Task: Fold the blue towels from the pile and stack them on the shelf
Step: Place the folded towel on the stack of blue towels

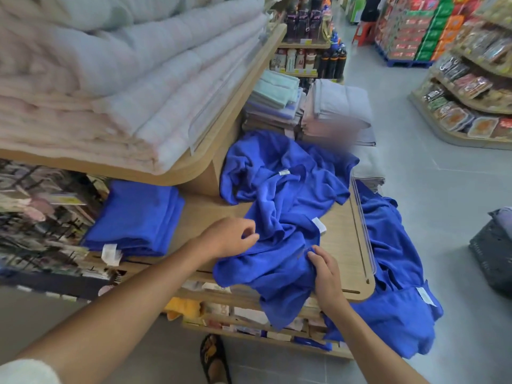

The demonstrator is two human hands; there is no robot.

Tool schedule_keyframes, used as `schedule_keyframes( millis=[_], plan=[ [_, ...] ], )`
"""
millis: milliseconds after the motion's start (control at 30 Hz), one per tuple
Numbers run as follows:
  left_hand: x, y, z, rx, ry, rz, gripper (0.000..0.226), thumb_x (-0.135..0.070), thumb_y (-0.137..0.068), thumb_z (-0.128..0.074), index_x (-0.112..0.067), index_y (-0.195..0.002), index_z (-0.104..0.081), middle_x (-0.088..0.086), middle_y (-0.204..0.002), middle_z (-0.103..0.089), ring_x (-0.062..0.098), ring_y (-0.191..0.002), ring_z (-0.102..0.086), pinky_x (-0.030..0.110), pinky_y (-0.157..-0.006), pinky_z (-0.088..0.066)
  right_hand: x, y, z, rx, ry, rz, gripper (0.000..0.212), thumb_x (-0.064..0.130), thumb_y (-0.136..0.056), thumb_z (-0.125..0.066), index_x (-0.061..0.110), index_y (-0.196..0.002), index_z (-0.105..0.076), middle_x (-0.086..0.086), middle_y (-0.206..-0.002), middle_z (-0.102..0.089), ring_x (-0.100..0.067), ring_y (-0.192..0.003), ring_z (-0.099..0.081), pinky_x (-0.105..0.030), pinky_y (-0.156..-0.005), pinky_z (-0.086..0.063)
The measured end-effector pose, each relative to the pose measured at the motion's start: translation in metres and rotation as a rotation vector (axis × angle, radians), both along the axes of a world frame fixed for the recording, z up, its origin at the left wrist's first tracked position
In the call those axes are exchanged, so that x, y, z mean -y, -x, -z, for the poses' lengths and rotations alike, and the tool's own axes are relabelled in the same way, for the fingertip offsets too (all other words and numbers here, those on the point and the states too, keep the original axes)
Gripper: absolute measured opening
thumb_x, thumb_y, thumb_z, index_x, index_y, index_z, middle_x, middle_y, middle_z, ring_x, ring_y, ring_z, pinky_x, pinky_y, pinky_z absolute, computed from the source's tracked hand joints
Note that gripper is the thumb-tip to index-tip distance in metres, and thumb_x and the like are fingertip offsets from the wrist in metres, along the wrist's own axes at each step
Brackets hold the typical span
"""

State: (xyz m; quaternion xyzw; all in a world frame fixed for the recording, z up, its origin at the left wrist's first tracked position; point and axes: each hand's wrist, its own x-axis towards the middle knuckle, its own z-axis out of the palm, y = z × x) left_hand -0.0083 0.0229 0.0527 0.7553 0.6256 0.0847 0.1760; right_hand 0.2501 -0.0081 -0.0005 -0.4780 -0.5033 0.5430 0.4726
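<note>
A crumpled pile of blue towels lies across the wooden shelf, with part of it hanging over the shelf's right edge. A neat stack of folded blue towels sits at the shelf's left, a white tag at its front. My left hand pinches the near towel's left side, fingers curled on the cloth. My right hand grips the same towel's edge near the shelf's front.
An upper shelf with thick pale quilts overhangs the left. Folded grey and pastel towels stand behind the pile. A dark basket sits on the floor at right. Lower shelves hold small goods. My sandalled foot is below.
</note>
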Motion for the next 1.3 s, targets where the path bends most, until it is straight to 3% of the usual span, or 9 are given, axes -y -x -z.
schedule_keyframes(
  millis=[100, 300, 400, 500, 733, 833, 967, 1067, 1300],
  plan=[
    [-0.016, -0.015, 0.007, 0.155, -0.101, -0.252, 0.033, -0.061, -0.085, -0.059, -0.028, -0.086, -0.055, -0.012, -0.084, -0.067, 0.011, -0.076, -0.063, 0.039, -0.073, -0.054, 0.001, 0.001, -0.003, -0.019, 0.000, -0.003, 0.026, 0.017, -0.094, -0.052, 0.004, -0.071, -0.050, -0.001, -0.068, -0.056, -0.012, -0.066, -0.051, -0.021, -0.060, -0.044],
    [-0.049, -0.037, 0.013, 0.091, 0.274, -0.384, 0.052, -0.075, -0.077, -0.057, -0.025, -0.087, -0.062, -0.002, -0.081, -0.067, 0.020, -0.078, -0.064, 0.034, -0.069, -0.052, 0.002, 0.002, -0.007, -0.023, -0.001, -0.002, 0.033, 0.019, -0.094, -0.053, -0.011, -0.080, -0.049, -0.009, -0.073, -0.056, -0.018, -0.069, -0.051, -0.024, -0.061, -0.043],
    [-0.054, -0.042, 0.014, 0.323, 0.298, -0.402, 0.035, -0.045, -0.084, -0.074, -0.021, -0.065, -0.056, -0.008, -0.056, -0.055, 0.013, -0.062, -0.054, 0.019, -0.050, -0.037, 0.002, 0.002, -0.006, 0.002, 0.032, 0.010, 0.028, 0.005, -0.102, -0.050, -0.009, -0.078, -0.047, -0.010, -0.072, -0.053, -0.022, -0.069, -0.047, -0.030, -0.063, -0.041],
    [-0.053, -0.049, 0.011, 0.511, 0.331, -0.427, 0.018, -0.030, -0.087, -0.073, -0.017, -0.079, -0.064, -0.002, -0.072, -0.064, 0.014, -0.071, -0.059, 0.018, -0.055, -0.042, 0.002, 0.001, -0.006, 0.010, 0.046, 0.008, 0.027, 0.003, -0.102, -0.049, -0.007, -0.078, -0.049, -0.010, -0.072, -0.054, -0.023, -0.070, -0.048, -0.034, -0.066, -0.040],
    [-0.045, -0.042, -0.006, 1.521, 0.507, -0.797, 0.008, -0.025, -0.089, -0.072, -0.020, -0.091, -0.066, 0.004, -0.071, -0.067, 0.019, -0.065, -0.071, 0.031, -0.058, -0.058, 0.002, -0.001, -0.004, -0.004, 0.041, -0.019, 0.029, 0.005, -0.103, -0.051, -0.008, -0.078, -0.046, -0.013, -0.073, -0.051, -0.025, -0.071, -0.045, -0.039, -0.069, -0.036],
    [-0.044, -0.036, -0.004, 1.533, 0.353, -0.991, 0.012, -0.014, -0.089, -0.073, -0.019, -0.094, -0.062, 0.003, -0.078, -0.066, 0.017, -0.067, -0.065, 0.024, -0.052, -0.051, 0.002, -0.001, -0.004, -0.030, 0.054, -0.035, 0.029, 0.009, -0.104, -0.051, -0.011, -0.082, -0.048, -0.016, -0.078, -0.054, -0.027, -0.075, -0.048, -0.042, -0.072, -0.039],
    [-0.041, -0.026, -0.004, 1.658, -0.127, -1.158, 0.048, 0.000, -0.087, -0.073, -0.012, -0.128, -0.052, 0.021, -0.124, -0.060, 0.034, -0.108, -0.063, 0.049, -0.097, -0.054, 0.001, -0.002, -0.015, -0.045, 0.021, -0.094, 0.033, 0.019, -0.105, -0.054, -0.007, -0.085, -0.052, -0.017, -0.080, -0.055, -0.026, -0.076, -0.050, -0.044, -0.073, -0.040],
    [-0.031, -0.026, -0.019, 1.756, -0.242, -1.000, 0.034, -0.002, -0.090, -0.071, -0.017, -0.116, -0.054, 0.016, -0.120, -0.063, 0.028, -0.103, -0.064, 0.043, -0.096, -0.054, 0.000, -0.002, -0.038, 0.029, -0.052, -0.254, 0.025, 0.018, -0.106, -0.053, 0.004, -0.090, -0.065, -0.015, -0.084, -0.060, -0.024, -0.079, -0.055, -0.039, -0.075, -0.043],
    [-0.004, -0.041, -0.064, 1.396, -0.116, -0.571, 0.016, -0.025, -0.098, -0.066, -0.014, -0.088, -0.072, 0.015, -0.092, -0.065, 0.026, -0.093, -0.056, 0.043, -0.087, -0.041, -0.017, 0.012, -0.135, 0.148, -0.385, -0.290, 0.018, 0.023, -0.091, -0.070, 0.037, -0.095, -0.079, 0.013, -0.079, -0.068, -0.004, -0.066, -0.053, -0.014, -0.063, -0.042]
  ],
)
